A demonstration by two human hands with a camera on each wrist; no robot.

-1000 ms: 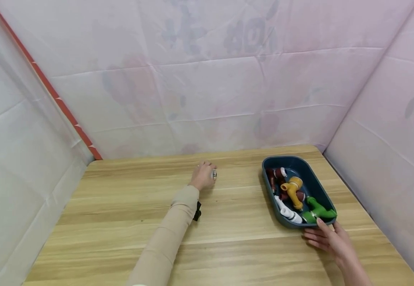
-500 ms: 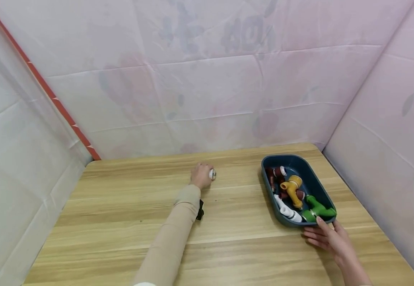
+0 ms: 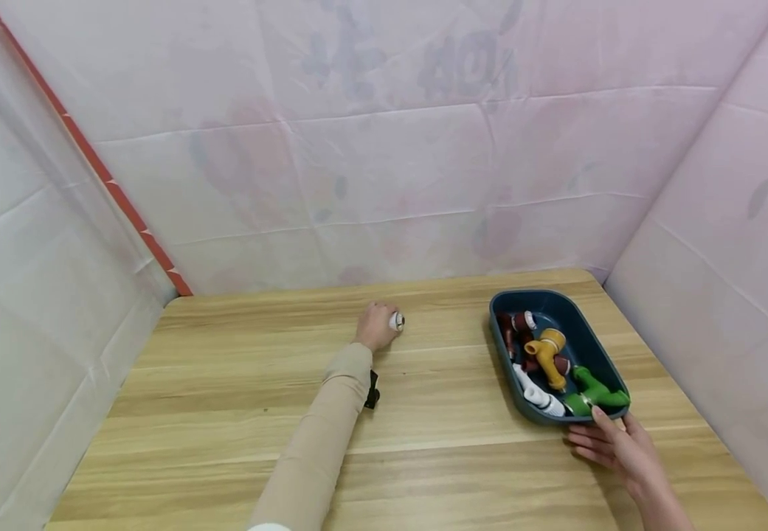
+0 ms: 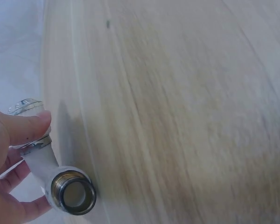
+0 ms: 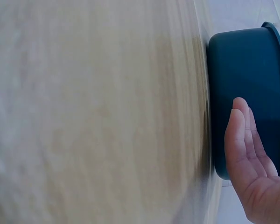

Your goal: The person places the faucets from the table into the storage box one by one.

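My left hand (image 3: 375,327) is at the back middle of the table, thumb and fingers gripping a white pipe fitting (image 4: 39,163). The left wrist view shows the fitting's round open end, with a metal thread, facing the camera; in the head view only a white end shows beyond the hand. At the right, my right hand (image 3: 625,450) holds the near end of a dark blue plastic tub (image 5: 247,84). Its thumb lies at the rim, and its fingers lie straight along the outer wall.
Inside the tub are a yellow fitting (image 3: 547,354), a green fitting (image 3: 596,394), a white fitting (image 3: 538,394) and dark red fittings (image 3: 510,332). The wooden table (image 3: 224,413) is bordered by a pale cloth wall (image 3: 384,177) behind and cloth at both sides.
The left hand has turned slightly, bringing more of the fitting's white end into sight. The right hand keeps its place at the tub, and the head view shifts a little.
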